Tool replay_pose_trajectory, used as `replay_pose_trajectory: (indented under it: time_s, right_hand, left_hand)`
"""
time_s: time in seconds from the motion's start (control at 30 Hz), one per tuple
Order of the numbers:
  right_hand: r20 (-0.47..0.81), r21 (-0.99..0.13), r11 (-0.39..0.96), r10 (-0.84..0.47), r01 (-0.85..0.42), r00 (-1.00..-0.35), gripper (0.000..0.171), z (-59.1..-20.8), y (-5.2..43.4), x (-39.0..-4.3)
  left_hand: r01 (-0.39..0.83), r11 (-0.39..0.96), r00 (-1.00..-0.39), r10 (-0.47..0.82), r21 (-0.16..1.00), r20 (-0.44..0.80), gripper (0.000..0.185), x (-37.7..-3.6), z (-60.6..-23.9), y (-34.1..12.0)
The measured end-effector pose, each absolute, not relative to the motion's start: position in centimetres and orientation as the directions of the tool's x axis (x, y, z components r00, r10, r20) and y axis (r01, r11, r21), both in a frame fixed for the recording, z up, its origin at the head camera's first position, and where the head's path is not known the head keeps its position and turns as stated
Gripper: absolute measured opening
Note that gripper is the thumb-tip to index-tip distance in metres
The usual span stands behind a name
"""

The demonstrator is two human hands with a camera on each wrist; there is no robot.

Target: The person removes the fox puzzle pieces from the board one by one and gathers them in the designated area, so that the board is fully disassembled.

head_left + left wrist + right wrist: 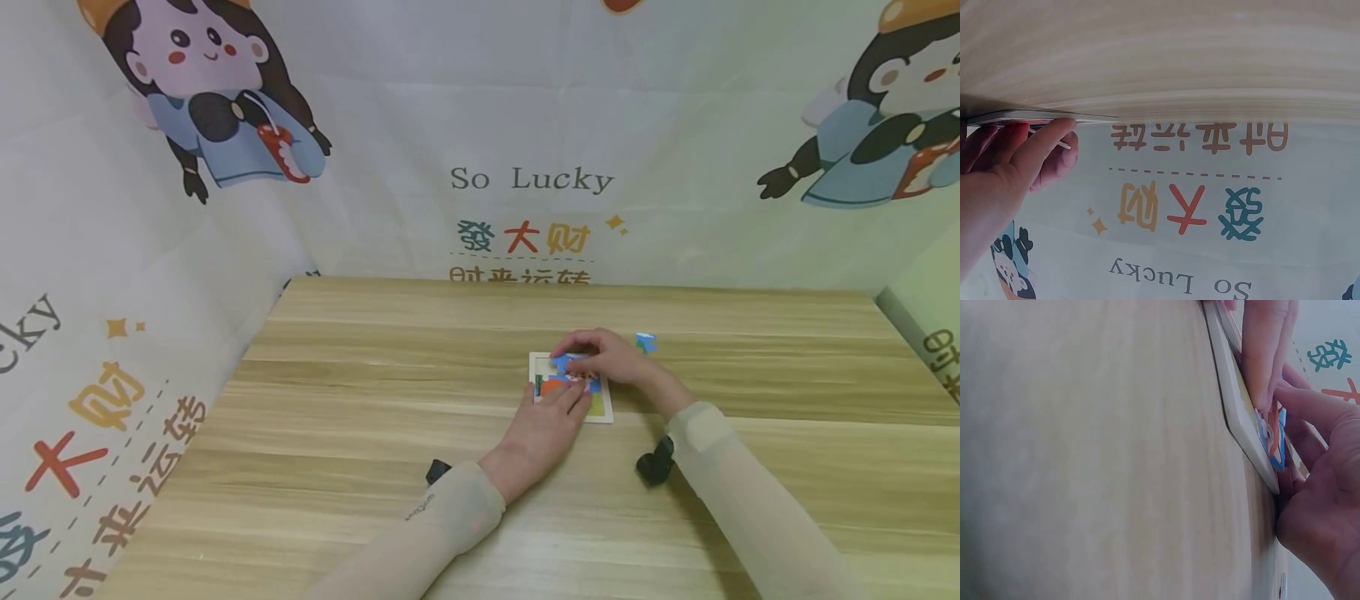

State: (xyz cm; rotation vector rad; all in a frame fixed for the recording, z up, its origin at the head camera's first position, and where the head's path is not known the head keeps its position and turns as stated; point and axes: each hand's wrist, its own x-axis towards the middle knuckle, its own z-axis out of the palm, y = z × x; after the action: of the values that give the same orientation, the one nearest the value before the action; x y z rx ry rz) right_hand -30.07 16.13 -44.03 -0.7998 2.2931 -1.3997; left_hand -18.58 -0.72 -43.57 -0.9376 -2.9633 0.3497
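In the head view, the puzzle board (533,367) lies flat on the counter (337,400), a little to the right of the middle. The left hand (542,435) rests over its lower part; the fingers are extended, quite close together, and they seem to press the pieces there without pinching any. The right hand (613,358) arches over the upper part, with its thumb and fingers narrow on a blue puzzle piece (562,364). Near the upper left corner, a pale part of the board is bare. A loose piece (646,342) lies outside the board, just beyond the right hand. I judge that the step in hand is the fitting of the blue puzzle piece.

In the left wrist view, the fingers reach the edge of the board, and a thin pale edge stands tilted near them; which hand holds it, I cannot tell.

In the right wrist view, a blue-edged part is tilted above the board, so the piece is probably not seated yet. The next move calls for matching its outline with its neighbours, then lowering it flat and pressing gently, while the left hand steadies the board. The loose piece would probably come after.
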Motion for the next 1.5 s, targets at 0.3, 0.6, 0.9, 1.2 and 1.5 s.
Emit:
replay_pose_trajectory:
  time_s: [0.3, 0.6, 0.9, 1.2, 1.5]
  right_hand:
    - [-0.036, -0.874, 0.409, -0.593, -0.262, -0.804, 0.029, -43.7, 16.4, -30.1]
    - [-0.081, -0.869, 0.438, -0.583, -0.229, -0.808, 0.027, -43.4, 16.0, -30.1]
    - [-0.116, -0.893, 0.419, -0.563, -0.162, -0.818, 0.024, -43.3, 16.0, -30.5]
    - [-0.135, -0.91, 0.398, -0.552, -0.119, -0.823, 0.022, -43.2, 15.9, -30.8]
    - [-0.171, -0.915, 0.397, -0.547, -0.074, -0.82, 0.023, -43.1, 15.8, -30.8]
  left_hand:
    - [0.545, 0.811, -0.836, 0.546, -0.212, -0.062, 0.042, -18.9, -43.6, 0.4]
    - [0.491, 0.851, -0.87, 0.488, -0.187, -0.066, 0.03, -19.0, -43.5, 1.6]
    - [0.484, 0.851, -0.875, 0.476, -0.202, -0.089, 0.032, -19.1, -43.5, 1.9]
    - [0.472, 0.854, -0.881, 0.466, -0.219, -0.084, 0.031, -19.1, -43.4, 1.9]
    - [0.48, 0.852, -0.877, 0.469, -0.206, -0.105, 0.03, -19.2, -43.4, 1.9]
